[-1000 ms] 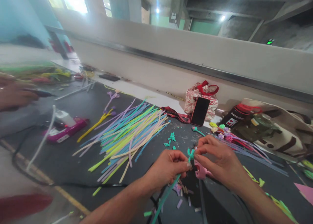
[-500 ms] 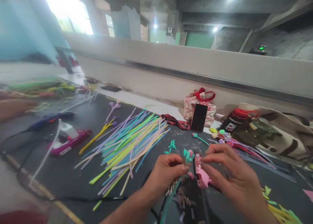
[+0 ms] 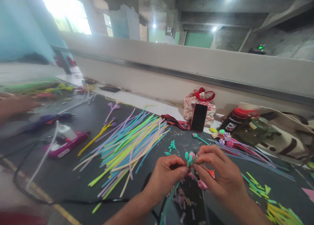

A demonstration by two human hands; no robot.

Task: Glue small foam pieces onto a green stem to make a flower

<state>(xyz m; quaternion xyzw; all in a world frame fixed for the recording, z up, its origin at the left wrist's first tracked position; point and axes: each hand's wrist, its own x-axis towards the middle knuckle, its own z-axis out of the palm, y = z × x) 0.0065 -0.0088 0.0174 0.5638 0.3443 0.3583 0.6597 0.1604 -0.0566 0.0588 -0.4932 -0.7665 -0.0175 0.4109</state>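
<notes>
My left hand (image 3: 166,172) pinches a teal fuzzy-stem flower (image 3: 190,157) with a pink centre just under its head. A long teal stem (image 3: 170,198) runs down from it toward the table's near edge. My right hand (image 3: 220,176) has its thumb and fingertips closed on the flower's right side. Beneath the right hand lies a pink tool (image 3: 202,184), perhaps a glue gun, mostly hidden by the fingers. Short cut stem pieces (image 3: 183,198) are scattered below the hands, and small teal pieces (image 3: 172,146) lie beyond them.
Many pastel fuzzy stems (image 3: 130,146) cover the left-centre of the dark table. A magenta power strip (image 3: 67,144) with cords lies further left, near another person's hand (image 3: 17,105). Behind stand a phone (image 3: 198,118) and a black bottle (image 3: 234,121). Finished flowers (image 3: 227,138) lie right.
My right hand has moved left from above the pink tool, and its fingertips now meet the flower. The left hand stays nearly in place, still holding the flower.
</notes>
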